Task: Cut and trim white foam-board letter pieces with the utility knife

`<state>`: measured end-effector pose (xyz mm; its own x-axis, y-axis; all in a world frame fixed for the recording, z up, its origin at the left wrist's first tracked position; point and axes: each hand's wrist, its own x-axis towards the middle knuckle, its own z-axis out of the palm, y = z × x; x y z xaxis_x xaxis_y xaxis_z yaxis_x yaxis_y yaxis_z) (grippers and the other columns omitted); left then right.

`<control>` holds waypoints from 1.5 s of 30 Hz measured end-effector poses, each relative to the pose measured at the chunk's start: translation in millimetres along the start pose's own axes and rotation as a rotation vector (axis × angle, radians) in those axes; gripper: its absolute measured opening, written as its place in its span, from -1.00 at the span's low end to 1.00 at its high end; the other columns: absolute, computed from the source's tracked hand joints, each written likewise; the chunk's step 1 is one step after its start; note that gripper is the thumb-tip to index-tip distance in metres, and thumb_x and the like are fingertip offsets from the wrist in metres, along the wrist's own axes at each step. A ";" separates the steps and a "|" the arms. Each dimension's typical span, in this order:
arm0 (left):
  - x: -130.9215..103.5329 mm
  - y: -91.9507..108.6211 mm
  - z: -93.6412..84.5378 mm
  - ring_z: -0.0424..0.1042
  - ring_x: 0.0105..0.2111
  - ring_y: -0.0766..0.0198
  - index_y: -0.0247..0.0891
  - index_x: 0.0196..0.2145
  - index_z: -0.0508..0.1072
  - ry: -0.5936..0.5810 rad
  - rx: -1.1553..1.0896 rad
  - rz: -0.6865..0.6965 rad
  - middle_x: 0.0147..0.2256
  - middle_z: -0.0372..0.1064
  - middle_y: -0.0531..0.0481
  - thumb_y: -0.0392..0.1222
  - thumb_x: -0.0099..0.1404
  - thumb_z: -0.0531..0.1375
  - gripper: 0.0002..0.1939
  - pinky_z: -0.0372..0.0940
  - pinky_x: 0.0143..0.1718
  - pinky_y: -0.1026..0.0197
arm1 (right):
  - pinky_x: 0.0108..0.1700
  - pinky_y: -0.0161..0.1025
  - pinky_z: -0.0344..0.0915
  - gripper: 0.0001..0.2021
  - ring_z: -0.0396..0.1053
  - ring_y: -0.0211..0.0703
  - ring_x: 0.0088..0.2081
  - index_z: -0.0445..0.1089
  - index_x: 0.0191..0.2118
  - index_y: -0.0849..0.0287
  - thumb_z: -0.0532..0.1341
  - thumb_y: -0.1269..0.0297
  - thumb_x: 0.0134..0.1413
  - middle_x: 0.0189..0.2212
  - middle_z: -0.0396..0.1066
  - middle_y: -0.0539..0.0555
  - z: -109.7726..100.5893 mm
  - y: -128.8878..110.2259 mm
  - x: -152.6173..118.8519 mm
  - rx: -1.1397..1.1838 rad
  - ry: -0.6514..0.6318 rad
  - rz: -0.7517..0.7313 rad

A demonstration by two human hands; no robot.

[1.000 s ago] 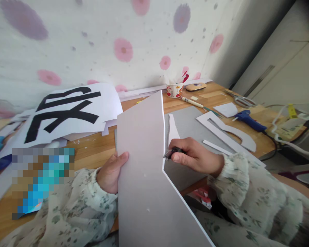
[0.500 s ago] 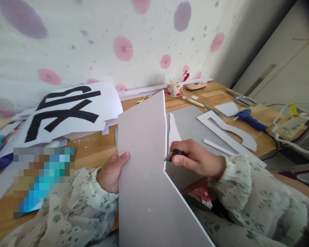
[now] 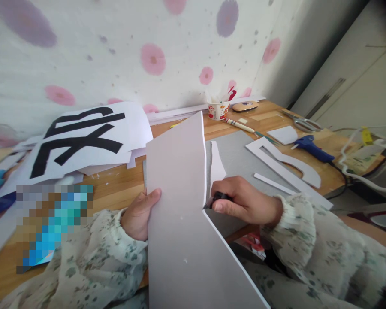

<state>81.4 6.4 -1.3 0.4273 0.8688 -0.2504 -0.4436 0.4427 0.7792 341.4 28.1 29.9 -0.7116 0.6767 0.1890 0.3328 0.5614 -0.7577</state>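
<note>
A large white foam board [image 3: 176,180] stands tilted up in front of me, its right edge notched inward near the middle. My left hand [image 3: 144,210] grips its left edge, thumb on the near face and the other fingers hidden behind. In my right hand [image 3: 238,199] is a black-handled utility knife [image 3: 220,196], held closed between thumb and fingers. Its blade touches the board's right edge at the notch. Behind the knife, a narrow white cut-off piece [image 3: 216,161] lies on the grey cutting mat [image 3: 234,148].
Right of the mat lie a white cut-out letter shape [image 3: 286,167], a blue glue gun [image 3: 315,148] and scissors [image 3: 304,123]. A patterned paper cup [image 3: 218,110] with tools stands near the wall. Paper sheets with black letter strokes [image 3: 93,143] lie at the left.
The knife in my right hand has moved slightly down along the board's right edge into the notch. The board has shifted slightly left with my left hand still gripping it.
</note>
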 end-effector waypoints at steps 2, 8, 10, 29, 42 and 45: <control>0.3 -0.2 -0.2 0.57 -0.48 0.08 -0.27 -0.21 0.58 0.007 0.002 0.002 -0.35 0.60 -0.07 -0.03 0.14 0.34 -0.69 0.47 -0.48 0.21 | -0.42 -0.32 0.11 -0.49 0.25 -0.26 -0.48 0.36 -0.36 0.22 -0.02 -0.15 0.26 -0.51 0.35 0.04 -0.4 0.3 0.4 -0.003 0.033 -0.002; 0.2 0.5 -1.3 0.58 -0.45 0.08 -0.31 -0.22 0.58 -0.023 0.025 -0.009 -0.34 0.60 -0.12 -0.04 0.16 0.32 -0.69 0.47 -0.42 0.19 | -0.44 -0.33 0.08 -0.48 0.21 -0.28 -0.50 0.33 -0.37 0.21 -0.05 -0.16 0.26 -0.53 0.31 0.01 -0.7 2.0 -0.6 -0.015 0.062 -0.001; 0.1 1.2 -0.8 0.57 -0.46 0.09 -0.31 -0.22 0.58 -0.016 0.029 -0.018 -0.36 0.60 -0.12 -0.04 0.17 0.32 -0.70 0.46 -0.44 0.21 | -0.42 -0.31 0.10 -0.49 0.24 -0.27 -0.49 0.35 -0.37 0.22 -0.04 -0.14 0.27 -0.52 0.33 0.03 0.9 1.9 -1.8 -0.023 0.023 -0.004; 1.2 -3.8 1.1 0.56 -0.48 0.12 -0.29 -0.16 0.54 0.011 -0.056 0.017 -0.35 0.60 -0.10 -0.11 0.10 0.39 -0.64 0.45 -0.44 0.20 | -0.42 -0.30 0.09 -0.44 0.24 -0.25 -0.48 0.34 -0.36 0.24 -0.07 -0.20 0.25 -0.50 0.32 0.04 4.1 2.0 -4.2 0.021 0.041 0.036; 1.5 -2.0 0.2 0.54 -0.53 0.13 -0.32 -0.22 0.55 0.007 -0.031 -0.004 -0.44 0.58 -0.13 -0.06 0.08 0.40 -0.65 0.40 -0.53 0.23 | -0.42 -0.31 0.10 -0.43 0.26 -0.26 -0.49 0.38 -0.35 0.26 -0.06 -0.20 0.24 -0.52 0.33 0.04 10.1 1.3 -5.4 0.060 0.009 0.017; 1.9 -2.0 0.9 0.55 -0.50 0.10 -0.34 -0.22 0.54 0.016 -0.021 -0.004 -0.41 0.58 -0.15 -0.07 0.07 0.40 -0.64 0.42 -0.49 0.21 | -0.43 -0.33 0.08 -0.47 0.21 -0.29 -0.49 0.35 -0.35 0.24 -0.03 -0.17 0.25 -0.53 0.28 0.00 6.2 0.7 -2.4 0.085 0.104 0.031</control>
<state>83.9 7.0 -2.8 0.4165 0.8702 -0.2633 -0.4582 0.4511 0.7659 339.5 23.9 25.0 -0.6324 0.7412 0.2250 0.2967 0.5001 -0.8136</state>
